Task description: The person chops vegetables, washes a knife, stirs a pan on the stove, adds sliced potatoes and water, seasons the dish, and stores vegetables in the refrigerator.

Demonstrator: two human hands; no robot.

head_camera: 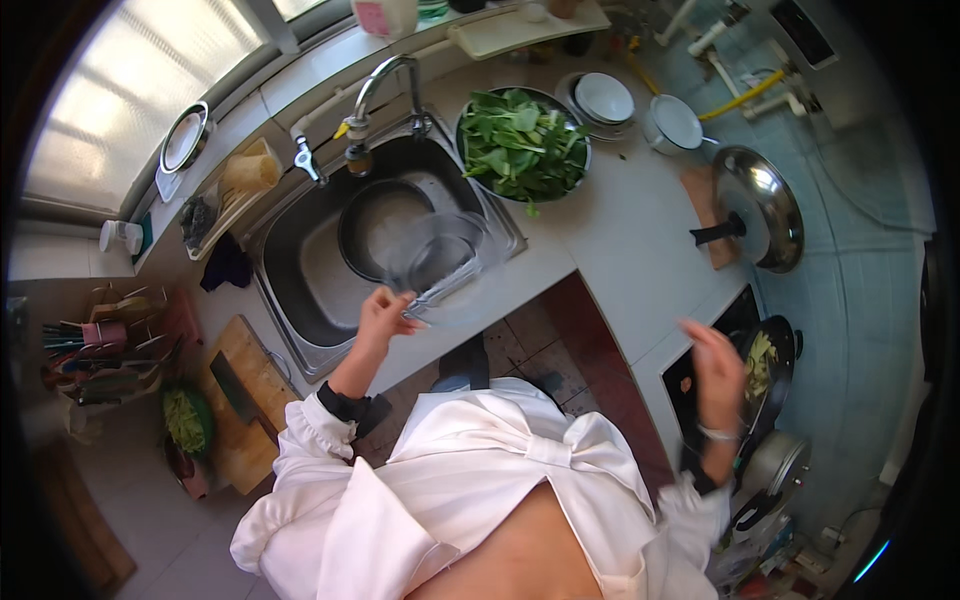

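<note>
My left hand [386, 313] pinches the edge of a clear, see-through dish or lid [442, 262], blurred, over the near edge of the steel sink [300, 300]. A dark round pan [382, 225] lies in the sink below it, under the faucet [375, 97]. My right hand [716, 367] is raised at the right by the dark stovetop, slightly blurred, with its fingers extended and nothing seen in it. Beside it a black wok [784, 360] holds sliced pale green food. A large bowl of leafy greens [521, 142] stands right of the sink.
A cleaver [236, 386] lies on a wooden cutting board [255, 442] at the left, beside a green basket of shredded vegetables [187, 420]. At the right are stacked white bowls [604, 97], a white enamel pot [675, 124], a steel lid [772, 210] and a pressure cooker [776, 465].
</note>
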